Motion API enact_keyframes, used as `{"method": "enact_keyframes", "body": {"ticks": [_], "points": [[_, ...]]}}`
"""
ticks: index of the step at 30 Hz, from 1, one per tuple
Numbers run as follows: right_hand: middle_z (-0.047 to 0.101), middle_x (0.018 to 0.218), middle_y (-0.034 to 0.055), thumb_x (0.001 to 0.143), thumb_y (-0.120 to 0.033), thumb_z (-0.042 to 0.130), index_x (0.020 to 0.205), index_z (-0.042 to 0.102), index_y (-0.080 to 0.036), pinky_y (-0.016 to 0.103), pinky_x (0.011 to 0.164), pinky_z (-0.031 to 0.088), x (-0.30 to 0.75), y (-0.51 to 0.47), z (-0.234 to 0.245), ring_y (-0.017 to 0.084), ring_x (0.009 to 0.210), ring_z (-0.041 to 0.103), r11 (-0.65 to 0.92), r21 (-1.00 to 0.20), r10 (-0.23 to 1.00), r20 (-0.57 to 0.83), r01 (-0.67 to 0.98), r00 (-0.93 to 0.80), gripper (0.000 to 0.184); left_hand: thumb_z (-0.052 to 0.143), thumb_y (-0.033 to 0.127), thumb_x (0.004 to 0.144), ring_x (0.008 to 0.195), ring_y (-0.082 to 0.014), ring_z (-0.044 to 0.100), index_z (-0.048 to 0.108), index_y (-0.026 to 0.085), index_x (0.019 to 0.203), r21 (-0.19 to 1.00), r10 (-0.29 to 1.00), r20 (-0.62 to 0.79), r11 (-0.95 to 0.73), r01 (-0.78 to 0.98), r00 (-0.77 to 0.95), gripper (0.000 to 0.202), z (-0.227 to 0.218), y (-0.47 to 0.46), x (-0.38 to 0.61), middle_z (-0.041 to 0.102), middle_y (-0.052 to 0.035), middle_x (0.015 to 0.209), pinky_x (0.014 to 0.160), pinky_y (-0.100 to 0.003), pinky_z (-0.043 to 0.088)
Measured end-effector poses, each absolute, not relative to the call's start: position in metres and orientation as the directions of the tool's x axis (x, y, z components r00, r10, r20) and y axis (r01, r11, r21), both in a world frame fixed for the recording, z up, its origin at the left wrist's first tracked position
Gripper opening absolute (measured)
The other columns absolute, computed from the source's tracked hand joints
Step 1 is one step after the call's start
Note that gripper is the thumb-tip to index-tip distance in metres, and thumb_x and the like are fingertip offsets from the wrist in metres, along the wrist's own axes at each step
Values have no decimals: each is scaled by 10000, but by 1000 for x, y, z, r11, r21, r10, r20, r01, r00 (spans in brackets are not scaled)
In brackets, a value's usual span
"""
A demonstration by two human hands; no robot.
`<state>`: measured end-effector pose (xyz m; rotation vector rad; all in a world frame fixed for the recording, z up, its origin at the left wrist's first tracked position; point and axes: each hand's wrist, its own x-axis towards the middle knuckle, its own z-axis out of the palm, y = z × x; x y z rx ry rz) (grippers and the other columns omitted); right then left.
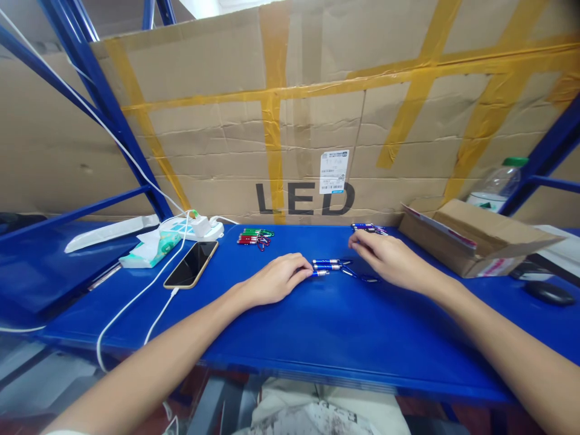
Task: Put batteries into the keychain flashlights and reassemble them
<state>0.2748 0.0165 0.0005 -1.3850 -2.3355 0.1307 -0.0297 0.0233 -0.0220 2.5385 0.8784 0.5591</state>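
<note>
Seemingly grouped by colour: blue tubes [327, 266] at three o'clock from left hand [281, 279], red tubes [248, 240], green tubes [252, 231] at eleven. Hands apart: left pinching blue end, likely steadying row; right hand [387, 257] curled, grip unclear.

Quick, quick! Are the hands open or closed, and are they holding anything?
Left hand: curled at the nearest blue tube; gripping or just touching, can't tell.
Right hand: curled too, nothing showing in it; can't tell if something's hidden.
</note>
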Motion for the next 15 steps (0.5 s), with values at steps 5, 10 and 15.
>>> {"method": "enact_keyframes", "body": {"ticks": [5, 10, 15], "points": [[758, 1166, 122, 1107, -382, 340, 1126, 584, -249, 399, 909, 488, 274, 16, 2, 308, 1060, 713, 478, -284, 859, 351, 831, -374, 279, 496, 358, 1145, 1124, -241, 693, 697, 203, 1168, 497, 662, 235, -711, 498, 712, 255, -23, 23, -30, 748, -77, 1216, 993, -363, 503], [767, 1040, 101, 1107, -404, 379, 1102, 613, -242, 367, 831, 467, 272, 14, 4, 280, 930, 706, 472, -295, 858, 370, 831, -356, 285, 558, 371, 1119, 1009, -226, 701, 681, 212, 1188, 533, 680, 236, -688, 492, 694, 213, -22, 20, -28, 762, -52, 1104, 908, -341, 511], [732, 886, 47, 1098, -485, 473, 1068, 672, -226, 327, 730, 442, 263, 10, -3, 220, 773, 639, 567, -472, 823, 283, 675, -493, 329, 572, 412, 1108, 945, -211, 667, 670, 211, 1193, 549, 686, 259, -684, 481, 680, 240, -21, 18, -27, 726, -43, 1056, 875, -332, 501]]}}
